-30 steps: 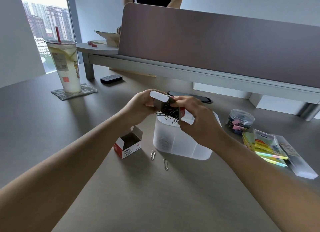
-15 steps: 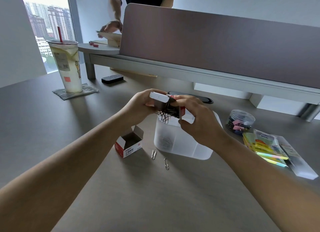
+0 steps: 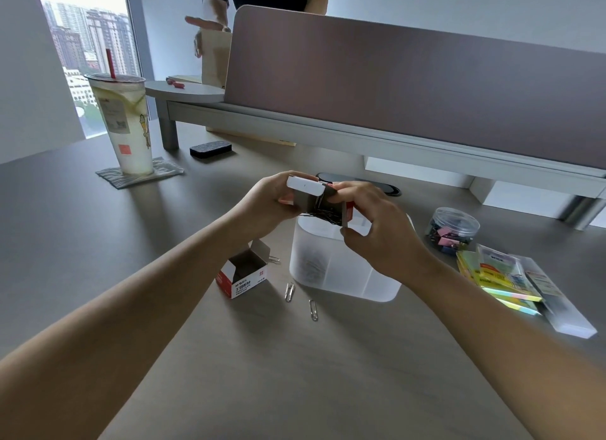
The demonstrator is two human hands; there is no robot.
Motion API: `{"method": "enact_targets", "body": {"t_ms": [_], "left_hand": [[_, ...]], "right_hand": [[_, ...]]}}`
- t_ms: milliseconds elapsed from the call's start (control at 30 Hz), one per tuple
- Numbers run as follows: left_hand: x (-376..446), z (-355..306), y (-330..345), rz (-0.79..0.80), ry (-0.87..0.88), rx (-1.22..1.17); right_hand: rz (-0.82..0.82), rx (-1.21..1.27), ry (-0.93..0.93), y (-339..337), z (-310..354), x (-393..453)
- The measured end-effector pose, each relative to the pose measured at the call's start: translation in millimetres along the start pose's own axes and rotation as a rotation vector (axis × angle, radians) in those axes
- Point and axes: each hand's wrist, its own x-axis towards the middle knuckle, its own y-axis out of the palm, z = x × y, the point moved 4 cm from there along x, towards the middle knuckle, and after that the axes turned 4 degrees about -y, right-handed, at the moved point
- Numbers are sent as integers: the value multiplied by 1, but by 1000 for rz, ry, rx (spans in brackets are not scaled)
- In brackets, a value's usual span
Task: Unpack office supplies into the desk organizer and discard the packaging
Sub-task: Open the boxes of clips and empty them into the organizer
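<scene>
A small red and white paper clip box (image 3: 311, 195) is held open just above the frosted white desk organizer (image 3: 341, 269). My left hand (image 3: 269, 203) grips its left end and my right hand (image 3: 373, 229) grips its right end. A tangle of dark paper clips (image 3: 319, 211) hangs out of the box mouth over the organizer's left compartment, where more clips lie. A second, empty opened clip box (image 3: 244, 274) lies on the desk to the left of the organizer. Loose paper clips (image 3: 289, 291) lie in front of it.
A clear tub of coloured binder clips (image 3: 451, 226), sticky note packs (image 3: 492, 275) and a clear plastic case (image 3: 557, 305) lie at the right. A drink cup (image 3: 123, 124) on a coaster and a black eraser (image 3: 210, 149) stand far left. Beyond the divider (image 3: 410, 85), another person handles a cardboard box.
The clips have slid further out of the box and hang lower toward the organizer. Both hands stay in place. The person behind the divider has lifted a cardboard box upright.
</scene>
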Motion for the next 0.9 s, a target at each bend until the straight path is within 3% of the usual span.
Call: {"method": "enact_targets", "body": {"t_ms": [900], "left_hand": [[1, -7, 5, -23, -13, 12]], "right_hand": [[-22, -21, -39, -7, 2, -4]]}}
